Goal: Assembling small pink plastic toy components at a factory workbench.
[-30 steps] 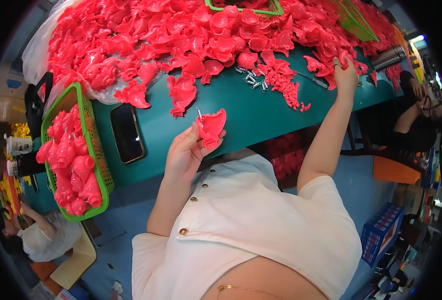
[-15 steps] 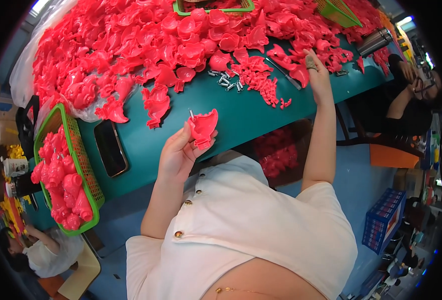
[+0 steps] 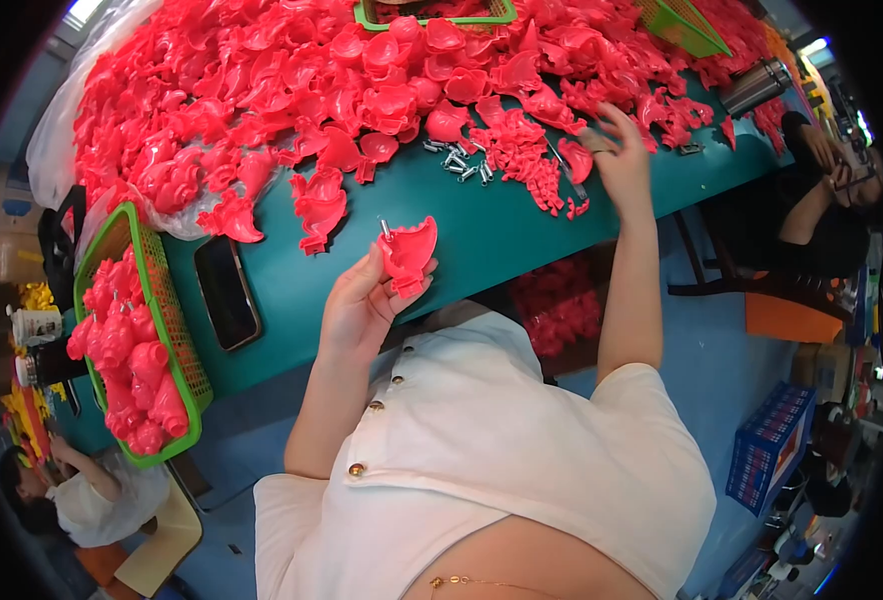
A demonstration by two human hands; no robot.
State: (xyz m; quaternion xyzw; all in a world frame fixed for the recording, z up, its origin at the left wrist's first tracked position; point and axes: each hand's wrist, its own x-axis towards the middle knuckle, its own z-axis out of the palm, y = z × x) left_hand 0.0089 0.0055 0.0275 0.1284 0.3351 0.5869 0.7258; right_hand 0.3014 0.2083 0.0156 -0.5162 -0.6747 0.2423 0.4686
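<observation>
My left hand [image 3: 367, 293] holds a red plastic shell half [image 3: 411, 254] near the front edge of the green table, hollow side up. A small metal spring [image 3: 386, 229] sits on the shell's upper left edge. My right hand [image 3: 622, 165] is over the front of the heap at the right, its fingers stretched out and apart. Beside its fingers lie a curved red piece [image 3: 575, 159] and a slim dark tool [image 3: 565, 165], partly covered. Left of it are several small red parts [image 3: 522, 152] and several loose metal springs [image 3: 458, 160].
A big heap of red shell pieces [image 3: 262, 90] covers the table's far side. At the left stand a green basket [image 3: 194, 375] of red assembled pieces and a phone [image 3: 228, 293]. A steel flask [image 3: 755, 86] lies at the right, near another person [image 3: 812, 190].
My right hand has drawn slightly left and nearer, and its fingers have spread above the red pieces. My left hand keeps the shell half in nearly the same place.
</observation>
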